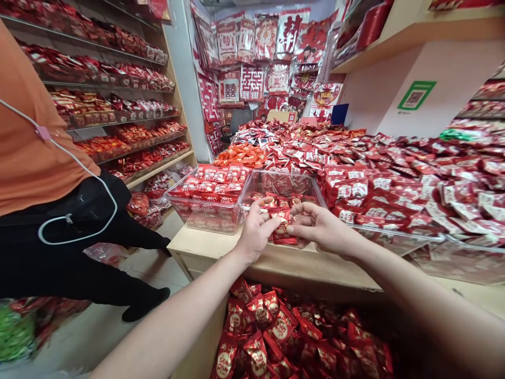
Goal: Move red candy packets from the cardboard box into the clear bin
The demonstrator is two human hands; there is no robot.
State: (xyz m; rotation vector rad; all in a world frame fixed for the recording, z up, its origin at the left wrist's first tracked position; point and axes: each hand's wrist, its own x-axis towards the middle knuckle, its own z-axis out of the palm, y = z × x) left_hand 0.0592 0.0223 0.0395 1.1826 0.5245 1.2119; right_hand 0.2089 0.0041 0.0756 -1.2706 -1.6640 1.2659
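Between both hands a small red packet (pixel 281 225) with a gold round print is held upright at the front edge of a clear bin (pixel 319 192). My left hand (pixel 256 229) pinches its left side between thumb and fingers. On the right side, my right hand (pixel 313 225) grips it with thumb and bent fingers. Inside that bin, a few red packets lie low behind the hands. To the left stands a second clear bin (pixel 211 216) filled with red packets in rows.
A wooden counter edge (pixel 213 243) runs below the bins. Loose red packets (pixel 280 326) fill a space beneath it. Heaped packets (pixel 379 184) cover the right. A person in an orange shirt (pixel 43 142) stands at left, by stocked shelves (pixel 130 89).
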